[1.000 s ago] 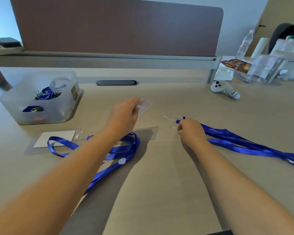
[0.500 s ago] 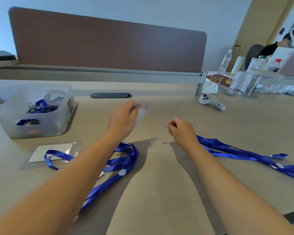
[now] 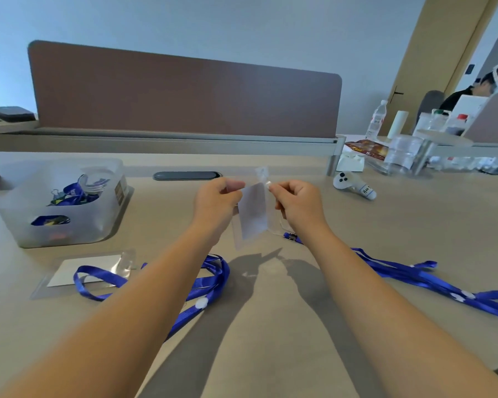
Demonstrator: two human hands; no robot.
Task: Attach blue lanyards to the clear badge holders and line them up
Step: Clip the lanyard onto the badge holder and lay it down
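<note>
- A clear badge holder (image 3: pixel 252 215) with a white card inside is held upright above the worktop (image 3: pixel 270 340), between both hands.
- The left hand (image 3: pixel 217 202) is closed in a pinch grip on the holder's upper left edge.
- The right hand (image 3: pixel 298 203) is closed at the holder's top right; a small clear strap loop (image 3: pixel 268 184) is pinched at its fingertips, beside the holder's slotted tab.
- A blue lanyard (image 3: pixel 431 280) is seen trailing from below the right wrist across the worktop to the right.
- A second badge holder (image 3: pixel 84 272) lies flat at the left, with another blue lanyard (image 3: pixel 210 280) looped over it.
- A translucent bin (image 3: pixel 63 202) holding clips and blue items stands further left.
- A white controller (image 3: pixel 354 186) lies at the right rear.
</note>
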